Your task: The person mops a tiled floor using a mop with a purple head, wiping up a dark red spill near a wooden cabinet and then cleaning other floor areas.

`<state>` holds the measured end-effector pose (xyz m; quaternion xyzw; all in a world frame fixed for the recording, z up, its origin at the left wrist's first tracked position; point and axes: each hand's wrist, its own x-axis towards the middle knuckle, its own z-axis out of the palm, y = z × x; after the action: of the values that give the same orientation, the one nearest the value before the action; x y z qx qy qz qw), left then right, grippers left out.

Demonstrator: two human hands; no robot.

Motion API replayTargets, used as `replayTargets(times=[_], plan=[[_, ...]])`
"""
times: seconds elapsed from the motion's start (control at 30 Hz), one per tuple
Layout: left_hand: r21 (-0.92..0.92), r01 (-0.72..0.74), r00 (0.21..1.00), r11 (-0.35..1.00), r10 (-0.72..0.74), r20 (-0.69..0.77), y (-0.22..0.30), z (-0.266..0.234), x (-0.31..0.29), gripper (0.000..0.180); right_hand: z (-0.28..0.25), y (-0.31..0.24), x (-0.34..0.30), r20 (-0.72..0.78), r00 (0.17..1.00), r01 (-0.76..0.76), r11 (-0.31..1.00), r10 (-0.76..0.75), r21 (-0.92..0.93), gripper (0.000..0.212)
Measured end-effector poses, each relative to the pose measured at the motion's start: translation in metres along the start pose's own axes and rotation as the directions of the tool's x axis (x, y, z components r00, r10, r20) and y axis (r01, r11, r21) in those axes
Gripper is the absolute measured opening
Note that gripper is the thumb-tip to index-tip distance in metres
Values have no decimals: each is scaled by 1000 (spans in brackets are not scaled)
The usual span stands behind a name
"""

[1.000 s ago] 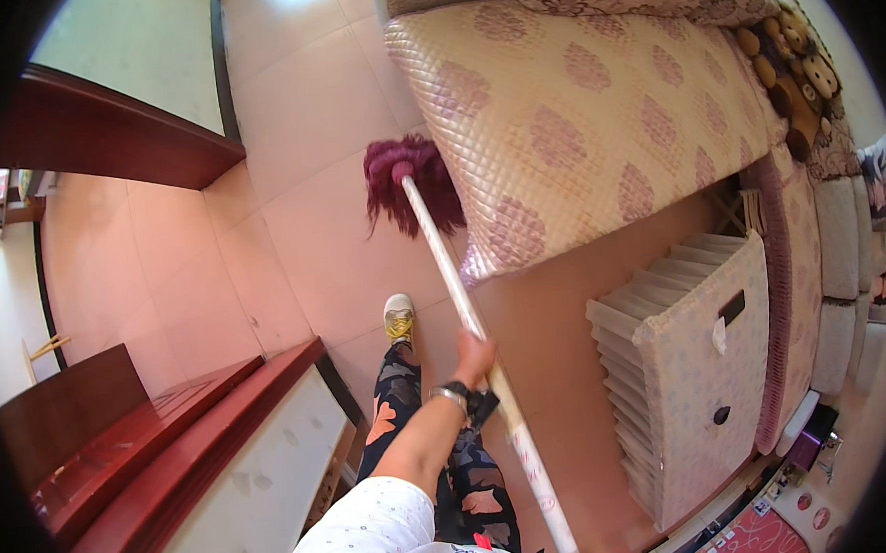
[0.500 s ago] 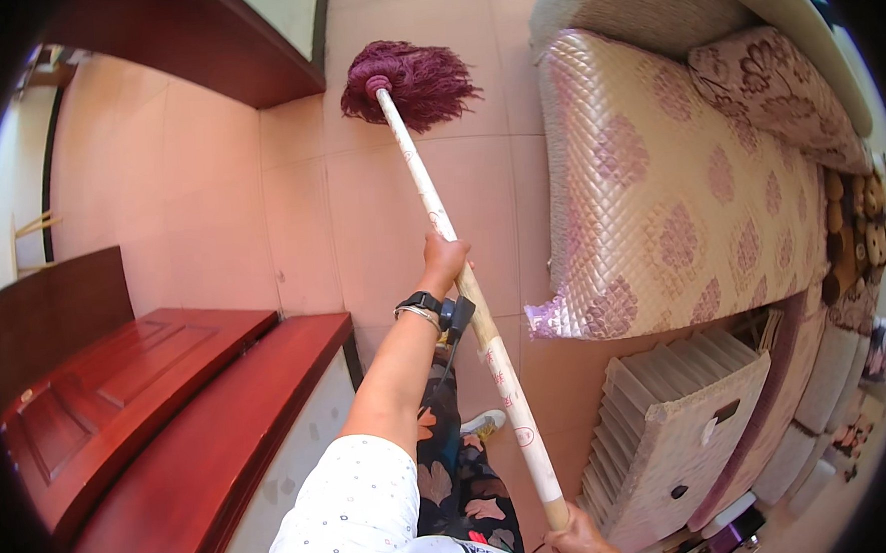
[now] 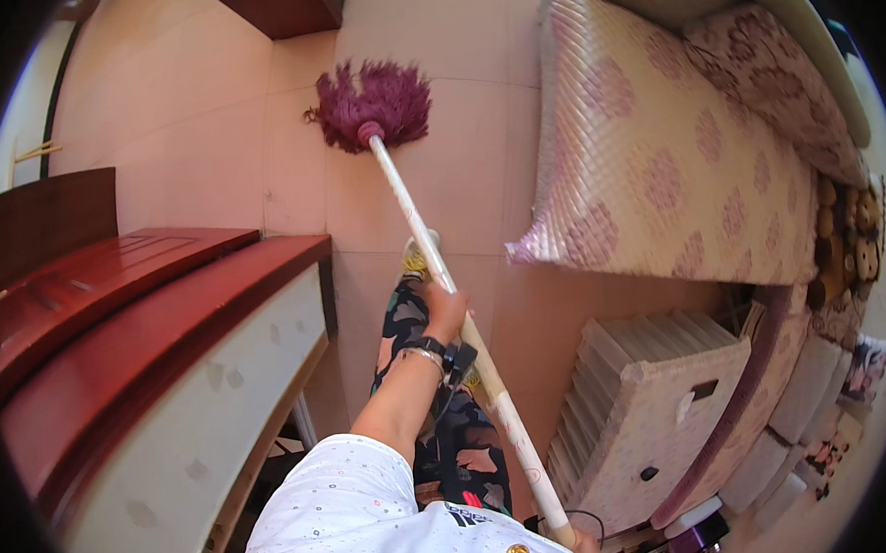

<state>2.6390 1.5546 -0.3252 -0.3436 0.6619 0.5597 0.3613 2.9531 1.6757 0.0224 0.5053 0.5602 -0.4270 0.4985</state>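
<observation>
A mop lies slanted across the view, its purple stringy head (image 3: 394,104) spread on the tiled floor in front of me. Its long pale handle (image 3: 406,203) runs down toward my lower right. Partway along the handle, the fingers of my left hand (image 3: 446,312) are wrapped round it; a dark band and a bracelet circle that wrist. At the handle's end by the lower edge, my right hand (image 3: 586,549) grips it, only partly in view.
On the left stands a dark red wooden cabinet (image 3: 175,321) with a pale front. A sofa seat with a quilted floral cover (image 3: 638,166) takes up the right. Nearer on that side is a table with a pleated cloth (image 3: 651,416). Another dark red furniture piece (image 3: 284,9) juts in at the top.
The mop head has swung left and nearer to me, its strands now fanning away from me. My left hand has come closer to my body. One foot has stepped forward.
</observation>
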Motion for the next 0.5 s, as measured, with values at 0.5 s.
replayTargets(times=[0.5], plan=[[459,139,917,877,-289,274,-274,67,-272,43,33,173,-119,-144,977,-161,987,160,-1,23]])
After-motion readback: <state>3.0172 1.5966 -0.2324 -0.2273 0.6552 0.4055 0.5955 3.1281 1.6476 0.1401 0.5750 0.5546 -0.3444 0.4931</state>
